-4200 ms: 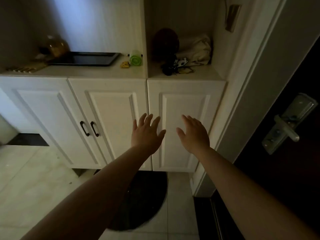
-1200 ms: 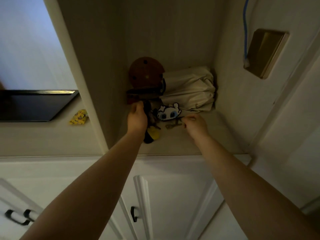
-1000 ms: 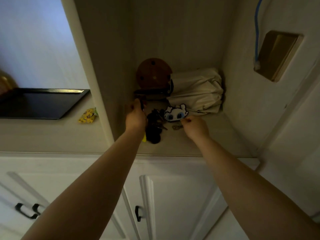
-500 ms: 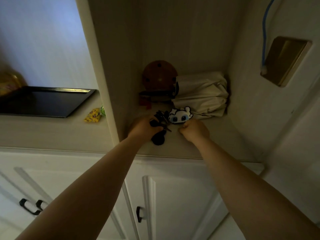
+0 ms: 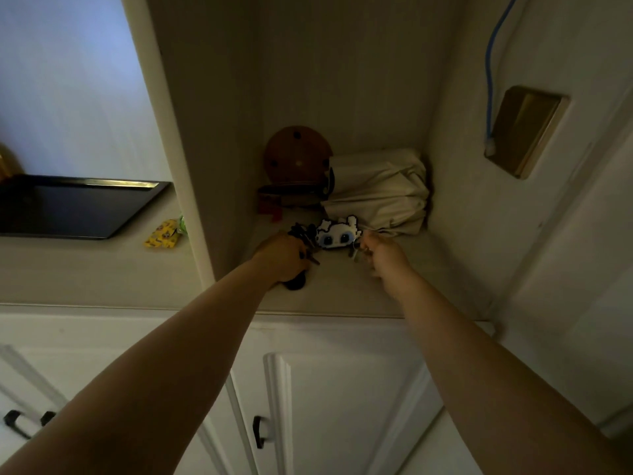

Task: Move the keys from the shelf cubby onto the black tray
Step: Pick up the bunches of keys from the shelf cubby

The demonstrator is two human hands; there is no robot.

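Observation:
Both my hands are inside the shelf cubby [image 5: 359,296]. My left hand [image 5: 281,257] is closed around a dark bunch of keys [image 5: 303,234], and a round black fob pokes out under the palm. My right hand [image 5: 385,253] pinches a second set of keys [image 5: 356,253] that carries a white cartoon charm [image 5: 337,233] with big dark eyes. Both sets rest low on the cubby floor. The black tray [image 5: 78,207] lies on the counter to the left, beyond the cubby's side wall.
A brown round object [image 5: 296,156] and a cream cloth bag [image 5: 380,190] fill the cubby's back. A yellow packet [image 5: 162,234] lies on the counter by the divider wall [image 5: 178,166]. A brass box [image 5: 524,130] with a blue cable hangs on the right wall. Cabinet doors stand below.
My left hand slid from the cubby's back toward the front and closed over the dark keys. My right hand closed on the keys beside the white charm. The camera drew nearer.

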